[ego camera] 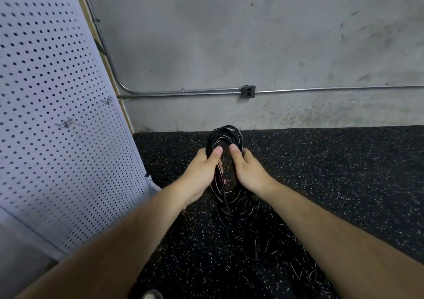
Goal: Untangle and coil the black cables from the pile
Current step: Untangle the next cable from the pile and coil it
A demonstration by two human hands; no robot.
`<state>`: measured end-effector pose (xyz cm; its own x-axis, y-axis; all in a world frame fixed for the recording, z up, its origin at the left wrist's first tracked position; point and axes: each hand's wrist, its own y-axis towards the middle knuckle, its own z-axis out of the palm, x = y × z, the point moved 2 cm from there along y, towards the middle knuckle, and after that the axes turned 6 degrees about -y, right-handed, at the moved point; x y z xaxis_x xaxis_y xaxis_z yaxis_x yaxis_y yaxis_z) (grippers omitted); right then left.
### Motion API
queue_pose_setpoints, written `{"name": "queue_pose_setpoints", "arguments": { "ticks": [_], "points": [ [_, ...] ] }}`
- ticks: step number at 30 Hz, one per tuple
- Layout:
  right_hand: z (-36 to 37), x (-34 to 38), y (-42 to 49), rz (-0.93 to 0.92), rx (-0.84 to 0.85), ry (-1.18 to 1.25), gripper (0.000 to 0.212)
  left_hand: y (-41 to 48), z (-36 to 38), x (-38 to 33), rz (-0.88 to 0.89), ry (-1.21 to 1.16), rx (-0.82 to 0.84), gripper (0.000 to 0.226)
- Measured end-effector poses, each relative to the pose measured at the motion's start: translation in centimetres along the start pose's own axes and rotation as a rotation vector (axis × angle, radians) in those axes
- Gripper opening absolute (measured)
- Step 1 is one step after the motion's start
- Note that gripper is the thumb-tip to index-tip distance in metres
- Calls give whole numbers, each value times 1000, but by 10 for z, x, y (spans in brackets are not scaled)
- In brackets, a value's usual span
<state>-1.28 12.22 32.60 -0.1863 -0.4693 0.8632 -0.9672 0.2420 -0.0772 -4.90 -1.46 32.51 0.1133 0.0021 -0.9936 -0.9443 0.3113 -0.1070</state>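
Centre of the frame, there's the coil (226,135) of black cable, a tidy oval of many turns held upright above the floor, and both hands are clamped on it: the left hand (204,172) grips the left side of the loop with the thumb pressed over the turns, while the right hand (246,170) grips the right side, thumb up, the two thumbs close together across the opening. So one bundle looks well on its way, though a loose strand (226,203) hangs from the bottom of the coil, and I can't tell whether it runs into the tangle below or is a free end. And below is where the work remains: the pile (275,248) sprawls from lower centre toward the lower right, thin black lines crossing every which way on the speckled black floor (344,172), not wound at all. My read: a good stretch coiled, much more left to tease out and wrap. Further out, a white pegboard (57,115) leans along the left edge, and a metal conduit (183,91) runs across the grey wall (229,34) to a small outlet box (248,91).
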Motion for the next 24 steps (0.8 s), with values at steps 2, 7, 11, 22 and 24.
{"name": "queue_pose_setpoints", "arguments": {
  "ticks": [2, 7, 11, 22, 24],
  "points": [
    [13, 0, 3, -2, 26, 1, 64, -6, -18, 9, -75, -159, 6, 18],
    [65, -1, 11, -22, 154, -54, 44, 0, -64, 45, -90, 71, -246, 21],
    [119, -21, 19, 11, 266, -184, 46, 4, -93, 96, -150, 248, -414, 32],
    [263, -183, 10, 310, 584, -465, 57, -38, -117, 320, -526, 211, -461, 53],
    [283, -200, 11, 322, 611, -473, 62, -41, -125, 346, -599, 149, -519, 57]
  ]
}}
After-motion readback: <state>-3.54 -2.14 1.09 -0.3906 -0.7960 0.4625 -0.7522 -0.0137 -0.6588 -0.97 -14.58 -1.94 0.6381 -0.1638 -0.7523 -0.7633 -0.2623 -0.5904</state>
